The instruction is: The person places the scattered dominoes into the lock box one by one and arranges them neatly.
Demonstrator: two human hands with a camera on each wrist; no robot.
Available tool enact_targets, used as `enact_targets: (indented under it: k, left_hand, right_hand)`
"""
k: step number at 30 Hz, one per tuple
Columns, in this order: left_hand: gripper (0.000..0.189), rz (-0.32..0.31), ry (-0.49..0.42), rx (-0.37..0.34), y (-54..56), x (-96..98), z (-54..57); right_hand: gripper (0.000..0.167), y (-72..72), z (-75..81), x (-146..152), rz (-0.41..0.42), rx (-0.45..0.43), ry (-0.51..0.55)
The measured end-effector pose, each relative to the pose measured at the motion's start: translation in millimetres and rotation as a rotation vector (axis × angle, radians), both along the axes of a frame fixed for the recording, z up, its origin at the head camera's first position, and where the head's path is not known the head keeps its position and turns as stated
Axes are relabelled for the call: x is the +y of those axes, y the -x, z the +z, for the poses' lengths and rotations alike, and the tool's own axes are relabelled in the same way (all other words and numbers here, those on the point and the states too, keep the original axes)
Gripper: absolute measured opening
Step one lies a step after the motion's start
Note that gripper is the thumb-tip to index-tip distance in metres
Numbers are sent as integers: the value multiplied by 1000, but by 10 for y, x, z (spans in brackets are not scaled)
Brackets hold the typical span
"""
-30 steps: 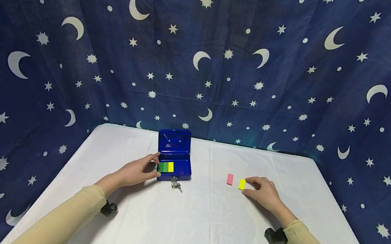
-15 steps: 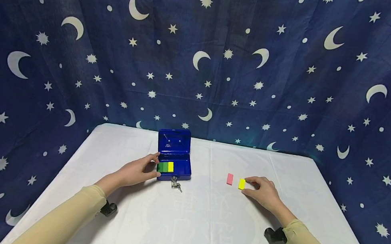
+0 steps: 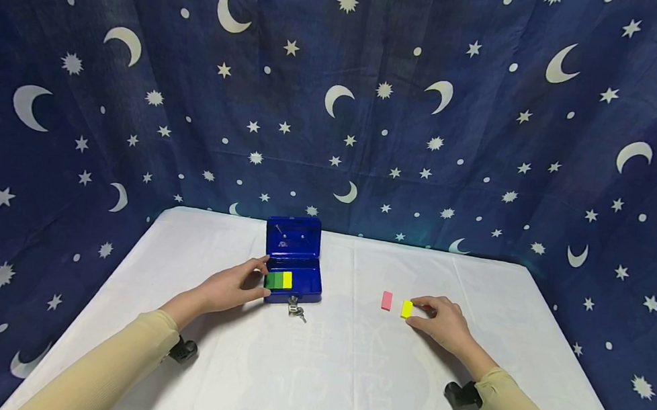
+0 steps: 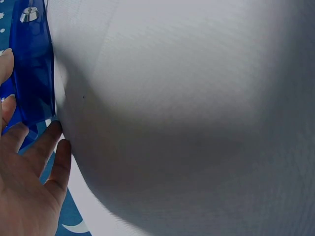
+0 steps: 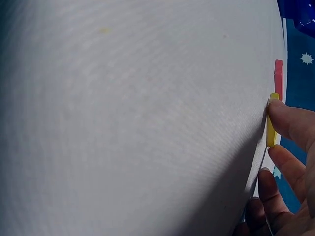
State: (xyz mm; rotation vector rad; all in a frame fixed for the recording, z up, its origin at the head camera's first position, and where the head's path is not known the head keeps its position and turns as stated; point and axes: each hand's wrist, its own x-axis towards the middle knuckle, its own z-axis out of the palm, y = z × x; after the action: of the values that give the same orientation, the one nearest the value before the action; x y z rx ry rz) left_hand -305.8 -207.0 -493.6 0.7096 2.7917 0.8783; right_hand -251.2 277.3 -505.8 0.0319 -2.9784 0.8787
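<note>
A small blue metal cash box (image 3: 309,276) stands on the white cloth with its lid (image 3: 294,236) raised. Side by side in its left end lie two green blocks (image 3: 274,281) and a yellow one (image 3: 287,280). My left hand (image 3: 232,285) grips the box's left end, thumb at the front corner and index finger near the hinge side. Over to the right, my right hand (image 3: 444,322) pinches another yellow block (image 3: 406,309) by its short ends between thumb and finger, low at the cloth. A pink block (image 3: 386,301) lies just left of it.
A small bunch of keys (image 3: 301,312) hangs from the lock (image 3: 293,300) at the box's front. The white-covered table (image 3: 339,375) ends at a dark blue curtain (image 3: 375,115) with moons and stars. Black wrist cameras (image 3: 461,395) sit under both forearms.
</note>
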Motion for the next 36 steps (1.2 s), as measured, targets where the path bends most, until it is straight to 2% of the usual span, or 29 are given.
enact_targets:
  k: [20, 29, 36]
  left_hand:
    - [56, -9, -6, -2, -6, -4, 7]
    - [50, -6, -1, -2, 0, -11, -11]
    - [48, -2, -4, -9, -1, -10, -12]
  right_hand:
    - [47, 17, 0, -9, 7, 20, -35]
    - [46, 44, -19, -16, 22, 40, -93]
    - [47, 44, 17, -41, 25, 23, -123]
